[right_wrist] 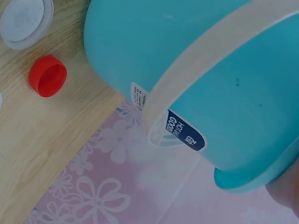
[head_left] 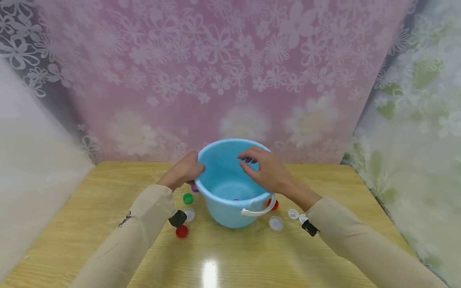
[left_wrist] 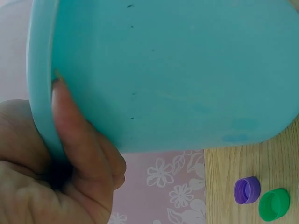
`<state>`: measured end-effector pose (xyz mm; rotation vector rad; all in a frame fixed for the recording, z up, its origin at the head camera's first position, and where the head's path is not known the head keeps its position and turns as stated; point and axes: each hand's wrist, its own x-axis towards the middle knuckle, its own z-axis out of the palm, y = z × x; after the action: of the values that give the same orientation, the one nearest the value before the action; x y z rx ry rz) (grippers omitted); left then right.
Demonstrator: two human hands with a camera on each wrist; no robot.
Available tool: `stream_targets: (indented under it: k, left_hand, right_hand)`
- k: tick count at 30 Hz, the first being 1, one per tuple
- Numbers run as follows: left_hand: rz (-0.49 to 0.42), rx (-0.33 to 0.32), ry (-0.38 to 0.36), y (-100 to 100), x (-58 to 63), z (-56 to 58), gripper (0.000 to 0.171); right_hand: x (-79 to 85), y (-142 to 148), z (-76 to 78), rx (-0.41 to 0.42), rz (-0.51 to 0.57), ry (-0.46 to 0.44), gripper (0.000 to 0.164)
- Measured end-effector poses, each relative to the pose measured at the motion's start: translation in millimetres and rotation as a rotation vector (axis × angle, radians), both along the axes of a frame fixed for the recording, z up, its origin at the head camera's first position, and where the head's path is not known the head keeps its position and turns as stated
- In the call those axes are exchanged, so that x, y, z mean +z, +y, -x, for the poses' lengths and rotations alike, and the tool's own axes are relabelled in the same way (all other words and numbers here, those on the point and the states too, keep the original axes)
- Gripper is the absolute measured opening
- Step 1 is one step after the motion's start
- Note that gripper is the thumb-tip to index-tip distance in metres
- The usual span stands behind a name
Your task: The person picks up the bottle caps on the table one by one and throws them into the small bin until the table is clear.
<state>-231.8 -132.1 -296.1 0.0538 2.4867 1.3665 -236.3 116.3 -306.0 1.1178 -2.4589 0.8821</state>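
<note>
A light blue bucket [head_left: 230, 214] stands on the table, tilted a little, its white handle [head_left: 257, 212] hanging at the front right. My left hand [head_left: 185, 170] grips the bucket's rim at the left; in the left wrist view, fingers [left_wrist: 77, 126] curl over the rim against the wall. My right hand [head_left: 268, 170] is over the right side of the bucket's mouth, fingers bent loosely and thumb apart, with nothing seen between them. Down inside the bucket, a small bit of purple [head_left: 235, 199] shows above the front rim. The near wall hides the rest.
Left of the bucket lie a green cap [head_left: 188, 198], a purple cap [left_wrist: 246, 190], a white lid [head_left: 189, 215] and a red cap [head_left: 181, 231]. To its right are another red cap [right_wrist: 47, 76] and several white lids [head_left: 276, 223]. A flowered pink cloth [head_left: 230, 80] hangs behind the table.
</note>
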Motion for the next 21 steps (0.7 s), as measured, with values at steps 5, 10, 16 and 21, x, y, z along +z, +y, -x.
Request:
stream_targets:
  k: [5,10,16,21]
  left_hand:
    - [0.001,-0.007,-0.005,0,-0.8,-1.5,0.028]
    - [-0.011,-0.018,-0.031,-3,-1.3,-1.5,0.03]
    - [-0.014,-0.015,-0.035,-5,-3.1,-0.6,0.032]
    - [0.013,-0.004,-0.03,-2,-2.7,0.8,0.034]
  right_hand:
    - [2.5,13,-2.3,0.05,0.038,0.074,0.024]
    - [3.5,47,-5.4,-0.02,0.027,0.144,0.028]
    - [-19.5,92,-3.5,-0.138,0.001,0.201,0.042]
    - [-52.1,125,-5.3,-0.213,-0.066,0.164,0.046]
